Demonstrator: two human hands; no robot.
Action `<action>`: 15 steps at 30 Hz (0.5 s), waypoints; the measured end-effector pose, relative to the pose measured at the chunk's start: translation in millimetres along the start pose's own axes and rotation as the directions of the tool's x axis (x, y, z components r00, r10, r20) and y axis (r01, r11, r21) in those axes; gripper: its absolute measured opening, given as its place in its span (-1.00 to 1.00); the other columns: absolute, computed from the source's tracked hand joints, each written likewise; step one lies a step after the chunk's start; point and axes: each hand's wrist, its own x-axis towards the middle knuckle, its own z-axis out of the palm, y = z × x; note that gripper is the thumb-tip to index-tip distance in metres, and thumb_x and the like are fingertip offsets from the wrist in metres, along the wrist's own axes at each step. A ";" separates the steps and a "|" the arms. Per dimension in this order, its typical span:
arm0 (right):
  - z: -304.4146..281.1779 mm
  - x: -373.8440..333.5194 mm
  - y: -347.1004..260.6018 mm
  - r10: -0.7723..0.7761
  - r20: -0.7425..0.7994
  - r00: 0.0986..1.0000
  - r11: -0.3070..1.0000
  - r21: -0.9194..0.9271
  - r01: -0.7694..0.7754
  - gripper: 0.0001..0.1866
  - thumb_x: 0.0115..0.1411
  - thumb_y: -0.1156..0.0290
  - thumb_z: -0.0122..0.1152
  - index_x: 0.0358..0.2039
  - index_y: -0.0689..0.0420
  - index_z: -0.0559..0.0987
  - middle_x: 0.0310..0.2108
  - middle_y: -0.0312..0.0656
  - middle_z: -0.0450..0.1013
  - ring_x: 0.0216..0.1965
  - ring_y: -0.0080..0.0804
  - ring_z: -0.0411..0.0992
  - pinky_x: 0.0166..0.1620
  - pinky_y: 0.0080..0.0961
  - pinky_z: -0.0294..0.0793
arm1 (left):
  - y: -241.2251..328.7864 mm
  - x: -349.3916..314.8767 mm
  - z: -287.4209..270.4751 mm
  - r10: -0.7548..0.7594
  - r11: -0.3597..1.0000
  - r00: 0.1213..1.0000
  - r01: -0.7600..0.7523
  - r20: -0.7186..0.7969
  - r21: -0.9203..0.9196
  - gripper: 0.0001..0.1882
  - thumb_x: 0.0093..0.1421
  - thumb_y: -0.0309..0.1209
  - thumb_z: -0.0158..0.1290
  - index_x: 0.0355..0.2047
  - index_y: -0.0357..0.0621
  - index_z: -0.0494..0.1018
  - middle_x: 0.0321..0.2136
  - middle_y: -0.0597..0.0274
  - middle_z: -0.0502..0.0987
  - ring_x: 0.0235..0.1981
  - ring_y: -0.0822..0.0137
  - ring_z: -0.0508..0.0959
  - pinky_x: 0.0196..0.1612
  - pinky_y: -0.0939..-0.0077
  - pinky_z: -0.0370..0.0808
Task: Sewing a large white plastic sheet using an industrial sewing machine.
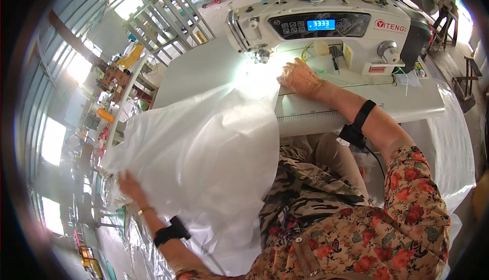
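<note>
**White sheet (224, 137) being spread between left hand (132, 187) and right hand (300, 77) at sewing machine (384, 15)**

A broad, translucent white sheet is being supported partly by the pale work table (193, 71), with its lower part hanging over the near edge toward the person's lap. Its far end is being brightly lit under the head of the machine, where detail is being washed out by glare.

The right hand is being held just beside the needle area, at the right edge of the sheet's far end. Its fingers are being kept bent and close together; whether the material is being pinched cannot be told. The bulk of the sheet is being left to the left of this hand and nearer the body.

The left hand is being held at the sheet's outer left edge, well apart from the right hand, with most of the material lying to its right. It is being blurred, so whether it is gripping or merely touching the edge cannot be told.

A ruler strip (305, 114) is being shown along the near edge of the table, below the right forearm. A lit display (321, 24) is being carried on the machine's front. Black straps are being worn on both forearms (172, 231).
</note>
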 end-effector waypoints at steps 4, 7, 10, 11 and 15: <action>-28.0 -10.7 -16.2 0.149 0.075 0.986 0.986 0.067 -0.154 -0.70 0.29 0.29 0.01 -0.03 0.09 0.52 -0.15 -0.06 0.48 0.03 -0.16 0.39 0.04 -0.09 0.34 | 49.7 101.4 -73.5 0.127 0.980 0.990 -0.136 0.067 0.147 -0.56 0.28 -0.21 0.01 0.08 -0.21 0.40 0.00 -0.08 0.49 0.10 -0.03 0.42 0.10 0.21 0.38; -38.1 -19.3 -72.0 0.308 0.000 0.951 0.868 0.410 -0.281 -0.67 0.27 0.22 0.06 -0.04 0.14 0.47 -0.29 -0.01 0.52 -0.18 -0.10 0.50 -0.15 -0.18 0.45 | 62.3 128.2 -93.0 0.289 0.957 0.942 -0.289 -0.174 0.021 -0.41 0.20 -0.34 0.13 0.22 -0.17 0.25 0.17 0.05 0.35 0.23 0.05 0.29 0.21 0.18 0.28; -61.5 -71.0 -120.5 0.222 0.410 0.885 0.717 0.546 -0.433 -0.61 0.25 0.14 0.10 -0.04 0.16 0.47 -0.33 0.01 0.53 -0.26 -0.03 0.51 -0.18 -0.17 0.46 | 186.4 82.6 -105.1 0.368 0.786 0.904 -0.428 -0.219 -0.445 -0.31 0.14 -0.45 0.19 0.26 -0.17 0.18 0.24 0.07 0.27 0.26 0.12 0.25 0.25 0.18 0.23; -53.7 -86.6 -130.8 0.204 0.464 0.862 0.594 0.642 -0.486 -0.57 0.24 0.11 0.12 -0.03 0.16 0.46 -0.30 0.03 0.52 -0.22 0.01 0.50 -0.14 -0.14 0.45 | 229.8 50.0 -111.3 0.353 0.727 0.929 -0.345 -0.107 -0.594 -0.35 0.15 -0.45 0.18 0.24 -0.19 0.22 0.24 0.05 0.27 0.25 0.13 0.27 0.26 0.21 0.22; -1.1 -90.8 -175.4 0.217 0.602 0.769 0.406 0.661 -0.632 -0.51 0.25 0.07 0.12 0.03 0.17 0.45 -0.21 0.08 0.51 -0.10 0.06 0.46 -0.03 -0.17 0.42 | 299.1 -109.0 -167.3 0.682 0.397 0.622 0.128 0.385 -0.909 -0.66 0.08 -0.66 0.10 -0.09 -0.25 0.52 -0.17 0.10 0.60 -0.09 0.26 0.57 0.10 0.33 0.42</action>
